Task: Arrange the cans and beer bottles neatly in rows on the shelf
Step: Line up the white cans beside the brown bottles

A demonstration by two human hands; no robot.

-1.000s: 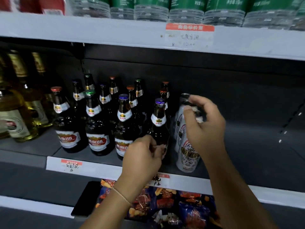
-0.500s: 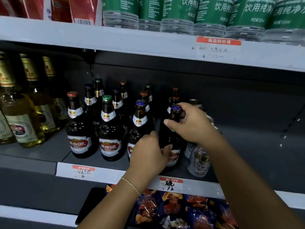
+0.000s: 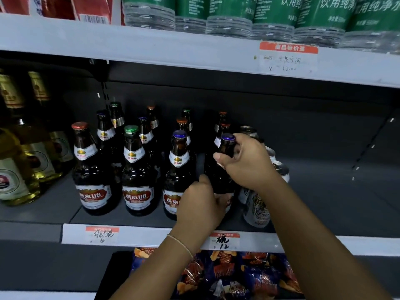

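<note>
Head view, blue-capped beer bottle [image 3: 225, 169] upright, cap at 12 o'clock, right hand [image 3: 246, 163] gripping neck, left hand [image 3: 200, 202] curled round base.

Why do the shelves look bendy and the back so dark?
Head view: the wide lens bows the white upper shelf edge; the shelf above shades the rear beer bottles, dimming their labels; the front can and snack packets look slightly blurred.

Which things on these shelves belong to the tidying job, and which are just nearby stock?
Part of the job:
- brown beer bottles
- blue-capped bottle gripped by both hands, left hand, right hand
- white cans

Just nearby:
- yellow liquor bottles
- water bottles
- snack packets
- price tags
</note>
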